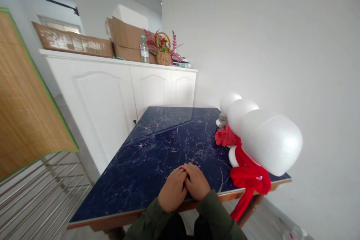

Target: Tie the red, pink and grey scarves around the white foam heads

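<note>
At far left, a tan slatted panel point(30, 93) with a green border hung above a rack point(45, 191) of thin, shiny metal rods. A white cabinet point(98, 108) with arched, raised door panels supported brown cardboard boxes point(128, 39), a clear plastic bottle point(144, 50) and a round woven basket point(163, 59) of red-leaved stems. The table point(157, 146) stood between this cabinet and the right-hand wall, directly at the person's hands. Its top was glossy, dark blue and veined like marble; its edge was brown. Along its right side stood three smooth, white, rounded head forms point(271, 138) in a row. Grey fabric lay at the farthest; bunched red fabric lay at the middle one. A red cloth point(249, 178) wrapped the nearest, one end hanging over the table edge.

The left hand point(173, 189) rested at the near edge, angled inward, palm down. The right hand point(197, 182) met it from the opposite side, fingertips overlapping. On both, the fingers lay close together, lightly bent; whether the palms enclosed anything could not be determined.
</note>
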`<action>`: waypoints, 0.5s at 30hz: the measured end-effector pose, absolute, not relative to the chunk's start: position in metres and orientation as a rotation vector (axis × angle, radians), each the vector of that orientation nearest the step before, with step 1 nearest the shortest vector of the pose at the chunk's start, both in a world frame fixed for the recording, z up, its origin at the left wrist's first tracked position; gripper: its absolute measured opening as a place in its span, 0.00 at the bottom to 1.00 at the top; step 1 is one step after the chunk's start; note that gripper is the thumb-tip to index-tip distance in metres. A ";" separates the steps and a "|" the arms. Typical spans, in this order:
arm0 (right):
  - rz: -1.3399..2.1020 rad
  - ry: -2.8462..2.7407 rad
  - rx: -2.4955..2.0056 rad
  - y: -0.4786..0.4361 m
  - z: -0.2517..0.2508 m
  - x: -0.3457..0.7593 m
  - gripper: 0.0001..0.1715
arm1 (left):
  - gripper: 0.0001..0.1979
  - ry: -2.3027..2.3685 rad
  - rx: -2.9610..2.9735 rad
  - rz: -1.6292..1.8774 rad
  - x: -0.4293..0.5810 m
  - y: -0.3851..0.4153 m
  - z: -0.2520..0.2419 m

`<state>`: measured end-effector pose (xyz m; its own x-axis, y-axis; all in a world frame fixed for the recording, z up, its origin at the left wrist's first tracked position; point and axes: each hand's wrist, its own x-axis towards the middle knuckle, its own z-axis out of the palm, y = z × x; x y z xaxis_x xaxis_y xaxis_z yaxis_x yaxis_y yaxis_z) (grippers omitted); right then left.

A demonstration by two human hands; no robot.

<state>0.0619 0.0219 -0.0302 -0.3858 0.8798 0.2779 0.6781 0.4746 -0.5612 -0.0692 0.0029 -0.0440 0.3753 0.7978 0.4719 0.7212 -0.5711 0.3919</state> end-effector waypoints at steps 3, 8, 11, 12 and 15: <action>0.487 -2.178 -1.287 0.022 -0.031 0.062 0.25 | 0.24 1.404 2.495 0.946 -0.069 0.003 -0.042; 0.492 -2.172 -1.282 0.021 -0.032 0.062 0.25 | 0.24 1.394 2.498 0.940 -0.069 0.002 -0.041; 0.496 -2.172 -1.280 0.022 -0.032 0.063 0.25 | 0.24 1.388 2.492 0.951 -0.068 0.002 -0.040; 0.502 -2.174 -1.280 0.023 -0.031 0.063 0.25 | 0.24 1.388 2.493 0.953 -0.068 0.002 -0.040; 0.519 -2.136 -1.248 0.024 -0.028 0.062 0.24 | 0.24 1.398 2.508 0.940 -0.069 0.002 -0.039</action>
<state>0.0616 0.0242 -0.0280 -0.3746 0.8765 0.3023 0.6399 0.4804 -0.5999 -0.0686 0.0024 -0.0388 0.3807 0.8027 0.4591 0.7281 -0.5662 0.3863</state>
